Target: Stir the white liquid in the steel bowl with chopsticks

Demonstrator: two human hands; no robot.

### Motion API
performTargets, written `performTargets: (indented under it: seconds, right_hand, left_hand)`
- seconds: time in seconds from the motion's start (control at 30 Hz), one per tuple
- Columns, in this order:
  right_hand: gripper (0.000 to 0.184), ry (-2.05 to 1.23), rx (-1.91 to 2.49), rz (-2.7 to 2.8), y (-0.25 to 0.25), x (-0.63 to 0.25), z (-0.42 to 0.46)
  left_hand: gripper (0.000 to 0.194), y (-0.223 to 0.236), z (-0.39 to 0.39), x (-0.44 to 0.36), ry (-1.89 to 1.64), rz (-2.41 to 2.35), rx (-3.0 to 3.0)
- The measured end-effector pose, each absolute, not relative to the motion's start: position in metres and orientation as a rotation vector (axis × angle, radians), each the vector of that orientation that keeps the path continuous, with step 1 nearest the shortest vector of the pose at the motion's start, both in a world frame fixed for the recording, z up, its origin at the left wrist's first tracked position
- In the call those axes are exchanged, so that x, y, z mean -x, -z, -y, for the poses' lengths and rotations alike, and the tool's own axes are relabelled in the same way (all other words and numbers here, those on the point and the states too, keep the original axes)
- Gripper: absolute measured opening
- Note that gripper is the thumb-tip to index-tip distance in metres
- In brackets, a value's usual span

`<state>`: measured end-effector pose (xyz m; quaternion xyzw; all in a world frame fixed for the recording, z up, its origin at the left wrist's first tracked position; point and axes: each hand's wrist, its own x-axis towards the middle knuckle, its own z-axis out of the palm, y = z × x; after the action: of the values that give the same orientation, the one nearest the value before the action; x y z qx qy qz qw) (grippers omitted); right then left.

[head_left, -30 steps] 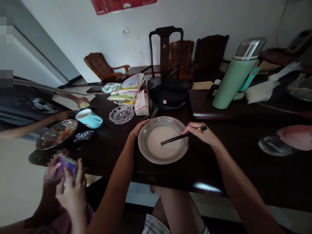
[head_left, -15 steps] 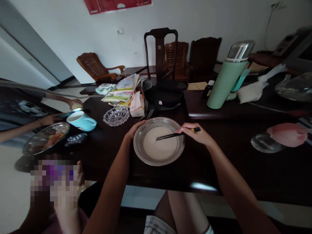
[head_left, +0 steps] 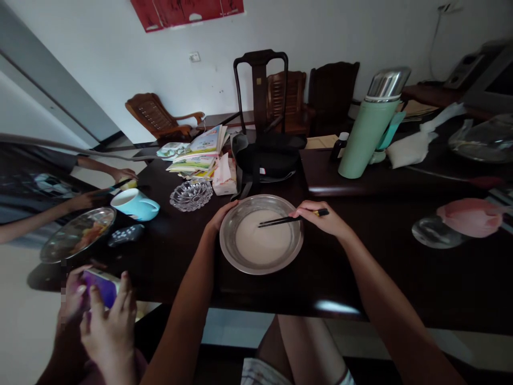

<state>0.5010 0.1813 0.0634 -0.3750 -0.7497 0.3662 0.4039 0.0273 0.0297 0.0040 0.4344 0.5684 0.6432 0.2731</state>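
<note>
A round metal bowl (head_left: 229,251) stands in front of me on the dark table, with a milky white batter-like liquid (head_left: 260,246) in it. Its left rim is gripped by my left hand (head_left: 223,215), whose fingers are partly hidden behind the bowl. My right hand (head_left: 320,218) is closed around a pair of black chopsticks (head_left: 280,220) over the bowl's right rim. The tips of the chopsticks reach into the liquid near the middle.
At left, another person's hands (head_left: 108,321) hold a phone (head_left: 102,286); a second person (head_left: 48,187) is behind a steel bowl (head_left: 56,240) and blue mug (head_left: 138,206). Beyond my bowl are a glass dish (head_left: 191,195), tissues (head_left: 225,179), a black bag (head_left: 272,160) and a green thermos (head_left: 366,133).
The chopstick tips have shifted slightly up and to the right in the liquid. My left hand and the bowl keep their places. The view has tilted a little.
</note>
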Motion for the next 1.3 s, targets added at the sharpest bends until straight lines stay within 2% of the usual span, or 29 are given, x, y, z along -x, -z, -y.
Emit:
performTargets:
  seconds: [0.13, 0.33, 0.6, 0.8, 0.93, 1.1, 1.3]
  right_hand:
    - [0.029, -0.872, 1.021, 1.747, -0.065, -0.517, -0.181]
    - [0.031, -1.07, 0.911, 1.845, -0.066, -0.501, -0.177]
    - [0.03, -0.888, 1.011, 1.77, -0.066, -0.514, -0.18]
    - [0.029, -1.092, 0.902, 1.862, -0.065, -0.504, -0.176]
    - [0.026, -0.966, 0.926, 1.944, -0.063, -0.499, -0.179]
    - [0.027, -0.909, 0.989, 1.789, -0.066, -0.516, -0.18]
    - [0.029, -1.119, 0.859, 1.89, -0.065, -0.5, -0.176]
  left_hand:
    - [0.052, -0.003, -0.031, -0.02, -1.736, -1.545, -1.067]
    - [0.041, -0.008, -0.027, -0.025, -1.772, -1.415, -1.082]
    - [0.031, -0.007, -0.022, -0.027, -1.776, -1.125, -0.964]
    - [0.032, 0.008, -0.023, -0.016, -1.769, -0.99, -1.039]
    - [0.048, 0.018, -0.023, -0.007, -1.582, -1.164, -1.17]
    - [0.04, 0.013, -0.025, -0.014, -1.284, -1.353, -1.181]
    - [0.042, 0.001, -0.028, -0.024, -1.401, -1.455, -1.22]
